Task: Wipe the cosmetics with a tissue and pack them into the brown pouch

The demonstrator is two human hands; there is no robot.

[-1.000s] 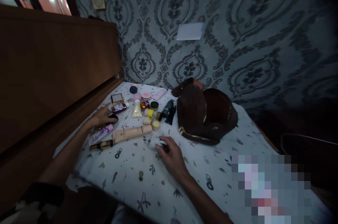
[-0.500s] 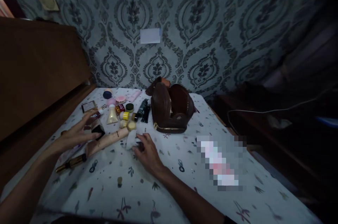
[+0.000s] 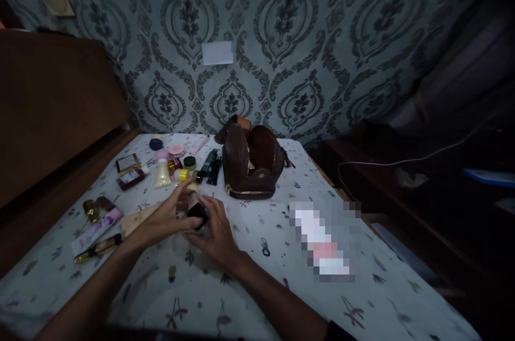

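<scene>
A small clear bottle with a black cap [image 3: 197, 213] is between my hands, above the patterned cloth. My left hand [image 3: 171, 215] grips it from the left, fingers over its far end and thumb on the black part. From the right, my right hand [image 3: 215, 231] closes around it, fingertips on its upper side. The white wipe seen earlier in my right hand is hidden now. Beyond the hands stand a cream squeeze tube [image 3: 162, 173] and a yellow-capped jar [image 3: 183, 175]. A beige tube [image 3: 137, 219] lies under my left forearm.
An open brown bag [image 3: 251, 169] stands at the back. Left of it lie a dark tube [image 3: 209, 163], a pink compact [image 3: 176, 149], a dark red bottle [image 3: 131, 178] and several other cosmetics. A purple-white tube [image 3: 96, 229] lies at left. A wooden headboard [image 3: 52, 116] borders the left side.
My left hand has lifted the black-capped bottle from among the cosmetics and brought it right to my right hand. Both hands now meet on it. The view has shifted slightly right.
</scene>
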